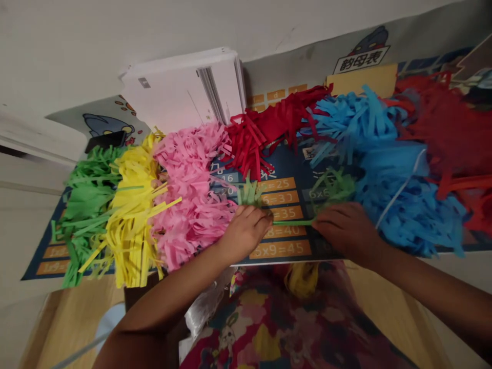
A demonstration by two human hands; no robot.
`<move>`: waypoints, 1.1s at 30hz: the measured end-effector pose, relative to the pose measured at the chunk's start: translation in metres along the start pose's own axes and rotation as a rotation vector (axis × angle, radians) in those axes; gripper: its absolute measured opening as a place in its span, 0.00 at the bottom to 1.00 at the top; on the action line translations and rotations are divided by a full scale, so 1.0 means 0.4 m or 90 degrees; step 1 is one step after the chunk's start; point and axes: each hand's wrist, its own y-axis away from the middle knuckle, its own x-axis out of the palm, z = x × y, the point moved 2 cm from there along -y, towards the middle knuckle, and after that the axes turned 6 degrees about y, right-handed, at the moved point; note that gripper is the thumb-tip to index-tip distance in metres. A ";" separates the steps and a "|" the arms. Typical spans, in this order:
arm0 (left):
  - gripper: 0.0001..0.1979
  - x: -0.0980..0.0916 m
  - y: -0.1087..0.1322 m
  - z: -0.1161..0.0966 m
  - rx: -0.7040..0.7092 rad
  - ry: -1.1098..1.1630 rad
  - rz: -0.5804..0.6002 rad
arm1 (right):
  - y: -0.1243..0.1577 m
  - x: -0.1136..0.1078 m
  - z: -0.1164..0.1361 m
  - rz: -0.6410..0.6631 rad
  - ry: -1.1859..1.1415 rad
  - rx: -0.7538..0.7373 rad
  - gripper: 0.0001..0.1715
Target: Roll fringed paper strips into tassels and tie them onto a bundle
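Note:
My left hand (246, 228) and my right hand (346, 230) pinch the two ends of a green fringed paper strip (294, 222), stretched flat between them over a dark blue multiplication-table mat (286, 202). Green fringe tufts stick up at both ends, one above the left fingers (249, 193) and one above the right hand (334, 187). Piles of fringed paper ring the hands: pink (192, 195) beside the left hand, blue (400, 189) beside the right hand.
More fringed piles lie on the mat: green (88, 205), yellow (132, 210), red (269, 133), and darker red (449, 128) at far right. A white stack of boxes (184, 89) stands against the wall behind. The table edge runs just below my hands.

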 end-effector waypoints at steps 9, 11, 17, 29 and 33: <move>0.09 -0.013 -0.004 0.006 -0.076 0.072 0.053 | 0.003 0.015 -0.023 0.049 -0.057 0.057 0.18; 0.09 -0.010 -0.003 0.009 -0.129 0.115 0.064 | -0.004 0.023 -0.038 0.069 -0.127 0.104 0.16; 0.08 -0.003 -0.006 0.005 -0.182 0.095 0.067 | -0.008 0.039 -0.054 0.118 -0.226 0.178 0.12; 0.08 -0.004 -0.026 -0.009 -0.098 -0.120 0.099 | -0.056 0.020 -0.030 0.266 -0.066 0.236 0.03; 0.12 -0.013 -0.028 -0.038 0.113 -0.134 0.094 | -0.064 0.003 0.016 0.162 -0.014 0.097 0.09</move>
